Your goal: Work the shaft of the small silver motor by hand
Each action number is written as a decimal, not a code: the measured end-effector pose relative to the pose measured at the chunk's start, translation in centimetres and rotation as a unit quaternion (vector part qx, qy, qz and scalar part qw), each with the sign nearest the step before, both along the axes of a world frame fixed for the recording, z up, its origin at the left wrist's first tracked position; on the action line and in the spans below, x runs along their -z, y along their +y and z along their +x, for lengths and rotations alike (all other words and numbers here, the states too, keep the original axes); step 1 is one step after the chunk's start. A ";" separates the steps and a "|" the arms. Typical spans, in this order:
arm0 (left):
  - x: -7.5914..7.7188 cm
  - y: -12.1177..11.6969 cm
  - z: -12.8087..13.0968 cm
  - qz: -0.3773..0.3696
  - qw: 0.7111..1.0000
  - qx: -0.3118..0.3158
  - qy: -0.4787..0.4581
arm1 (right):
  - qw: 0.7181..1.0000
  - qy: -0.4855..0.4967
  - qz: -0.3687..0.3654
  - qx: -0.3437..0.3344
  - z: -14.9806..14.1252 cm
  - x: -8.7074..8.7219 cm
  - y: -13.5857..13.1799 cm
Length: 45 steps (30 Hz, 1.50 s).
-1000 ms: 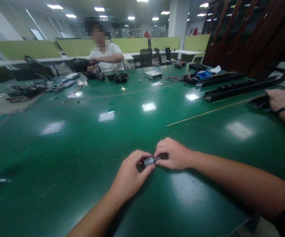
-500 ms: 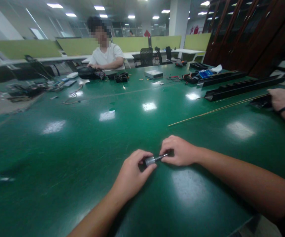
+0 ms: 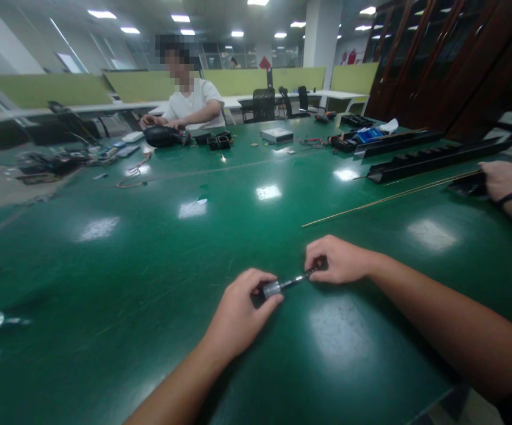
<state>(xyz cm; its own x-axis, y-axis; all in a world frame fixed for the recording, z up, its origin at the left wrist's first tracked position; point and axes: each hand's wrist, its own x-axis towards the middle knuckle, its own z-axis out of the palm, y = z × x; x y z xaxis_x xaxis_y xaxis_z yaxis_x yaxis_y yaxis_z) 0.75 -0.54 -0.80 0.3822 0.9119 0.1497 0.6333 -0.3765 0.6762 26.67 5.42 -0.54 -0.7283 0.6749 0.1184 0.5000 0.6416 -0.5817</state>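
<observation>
Head view: the left hand (image 3: 240, 310) grasps a silver cylinder (image 3: 272, 289) between thumb and fingers, low over the green table (image 3: 127, 307). From that grip a slim rod (image 3: 297, 280) runs toward the right hand (image 3: 339, 260) — its fingertips pinch the rod's spiral far end. Beyond the right-hand grip lie thin yellowish sticks (image 3: 371, 203); farther off on that side, a co-worker's hand (image 3: 504, 180) rests near black rails (image 3: 433, 162) — well apart from both grips.

We are holding a slim silver-and-black metallic tool (image 3: 288, 284), its silver cylinder (image 3: 272, 289) lying leftmost, its dark spiral end (image 3: 311, 271) slanting rightward.
</observation>
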 end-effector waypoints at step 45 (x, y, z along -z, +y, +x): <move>-0.1 0.3 0.1 0.005 1.000 -0.017 0.005 | 0.990 0.117 0.081 0.006 -4.7 2.0 -1.5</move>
<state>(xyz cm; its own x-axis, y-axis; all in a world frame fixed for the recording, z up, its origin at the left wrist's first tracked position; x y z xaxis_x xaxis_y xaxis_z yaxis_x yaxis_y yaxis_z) 0.86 -0.26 -0.66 0.3532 0.9224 0.1560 0.6516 -0.3622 0.6665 21.95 3.94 -2.56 -0.6606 0.6411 0.3908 0.3708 0.7311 -0.5727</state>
